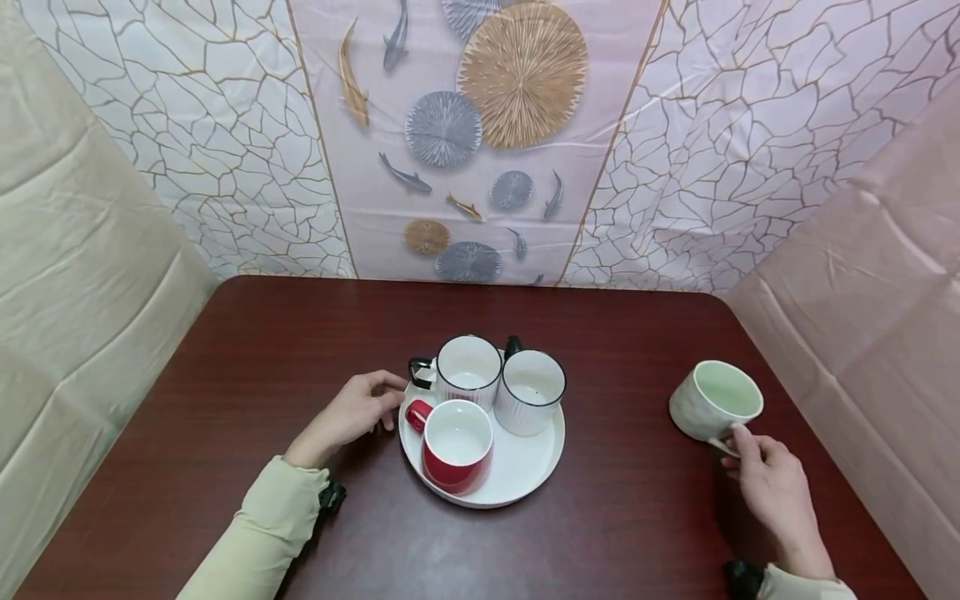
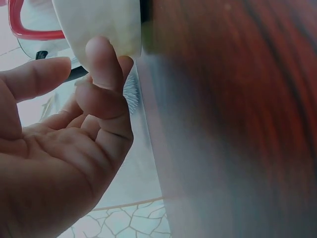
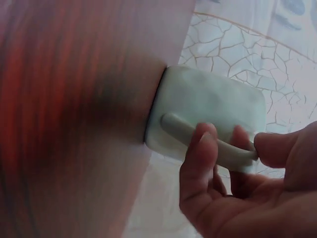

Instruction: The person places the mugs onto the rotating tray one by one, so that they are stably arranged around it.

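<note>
At the table's right side stands a pale green mug (image 1: 697, 408), upright. My right hand (image 1: 776, 483) holds its handle (image 3: 185, 131) between thumb and fingers. A round white tray (image 1: 525, 467) lies mid-table. On it stand a red mug (image 1: 453, 475) with a white inside and two white ribbed mugs, one at the back (image 1: 468, 367) and one at the right (image 1: 528, 400), both with black rims and handles. My left hand (image 1: 352, 417) is at the tray's left edge, its loosely bent fingers (image 2: 104, 64) touching the tray's side.
The dark red-brown table (image 1: 622, 517) has rounded far corners. Behind it hangs a patterned cloth (image 1: 517, 183) with fish and round leaves. Beige padded panels flank the table at the left (image 1: 90, 292) and right (image 1: 870, 275).
</note>
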